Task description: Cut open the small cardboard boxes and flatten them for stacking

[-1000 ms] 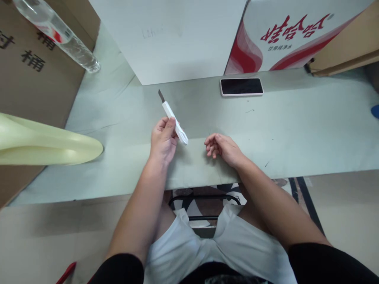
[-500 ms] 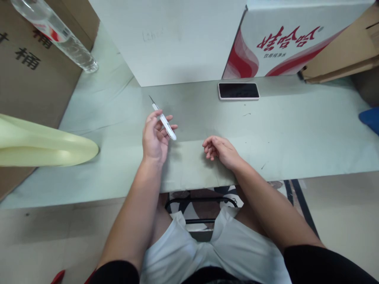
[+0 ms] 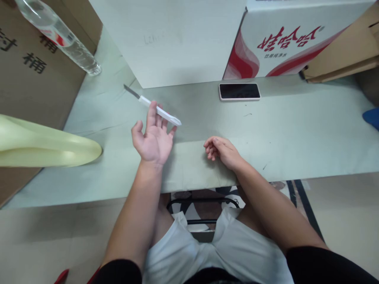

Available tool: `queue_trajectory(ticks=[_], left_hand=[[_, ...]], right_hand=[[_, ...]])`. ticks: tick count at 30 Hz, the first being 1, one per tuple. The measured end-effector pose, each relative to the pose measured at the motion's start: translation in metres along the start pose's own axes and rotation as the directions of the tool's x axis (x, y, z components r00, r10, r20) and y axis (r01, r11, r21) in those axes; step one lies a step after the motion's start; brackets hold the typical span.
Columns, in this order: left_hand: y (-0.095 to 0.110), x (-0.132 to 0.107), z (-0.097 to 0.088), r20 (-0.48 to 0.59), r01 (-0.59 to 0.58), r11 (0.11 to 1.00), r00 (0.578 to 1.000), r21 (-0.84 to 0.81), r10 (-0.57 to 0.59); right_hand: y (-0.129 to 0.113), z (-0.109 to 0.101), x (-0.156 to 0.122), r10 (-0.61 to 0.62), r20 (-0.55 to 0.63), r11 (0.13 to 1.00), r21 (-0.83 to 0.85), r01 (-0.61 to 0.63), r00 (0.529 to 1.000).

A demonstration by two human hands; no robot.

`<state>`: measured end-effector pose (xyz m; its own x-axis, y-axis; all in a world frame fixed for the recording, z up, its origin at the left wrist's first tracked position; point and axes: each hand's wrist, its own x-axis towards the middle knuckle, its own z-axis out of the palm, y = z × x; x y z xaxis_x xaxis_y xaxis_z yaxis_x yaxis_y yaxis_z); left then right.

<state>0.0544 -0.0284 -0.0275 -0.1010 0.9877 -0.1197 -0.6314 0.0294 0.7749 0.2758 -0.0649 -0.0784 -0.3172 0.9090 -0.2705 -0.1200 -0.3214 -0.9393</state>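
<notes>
A white utility knife [image 3: 166, 115] with its thin dark blade bared slants across the fingers of my left hand [image 3: 155, 140]. That hand is palm up above the table, its thumb held away from the knife and its fingers nearly straight. The knife passes behind the index finger and in front of the others, so it is held between them; the blade points to the far left. My right hand [image 3: 222, 152] rests near the table's front edge with loosely curled fingers, and nothing shows in it.
A phone [image 3: 239, 91] lies before a white and red carton [image 3: 275, 47], beside a plain white box face [image 3: 177, 47]. To the left are a water bottle [image 3: 66, 43], a brown carton [image 3: 29, 86] and a pale yellow smooth object [image 3: 53, 144]. Something blue [image 3: 371, 120] sits at the right edge.
My left hand has spread its fingers and moved its thumb off the knife. The knife has swung flatter, its blade moving left. My right hand has kept its place.
</notes>
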Motion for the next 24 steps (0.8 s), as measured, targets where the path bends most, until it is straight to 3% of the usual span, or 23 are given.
queue_trajectory(ticks=[6,9,14,24], left_hand=[[0.0053,-0.0024,-0.0073,0.107,0.082,0.996,0.991,-0.040,-0.077],[0.0062,-0.0043,-0.0082,0.141,0.062,0.998,0.988,-0.019,-0.059],[0.0047,-0.0035,-0.0081,0.128,-0.021,0.997,0.991,-0.069,0.030],[0.0066,-0.0048,-0.0071,0.149,0.032,0.995,0.989,-0.093,-0.018]], right_hand=[[-0.0008,0.0004,-0.0008,-0.005,-0.001,1.000,-0.005,0.005,1.000],[-0.0014,0.0007,-0.0010,-0.006,-0.001,1.000,-0.007,0.006,1.000],[-0.0020,0.0009,-0.0014,-0.010,-0.002,1.000,-0.010,0.010,1.000],[-0.0030,0.0011,-0.0019,-0.002,-0.006,1.000,-0.027,0.002,1.000]])
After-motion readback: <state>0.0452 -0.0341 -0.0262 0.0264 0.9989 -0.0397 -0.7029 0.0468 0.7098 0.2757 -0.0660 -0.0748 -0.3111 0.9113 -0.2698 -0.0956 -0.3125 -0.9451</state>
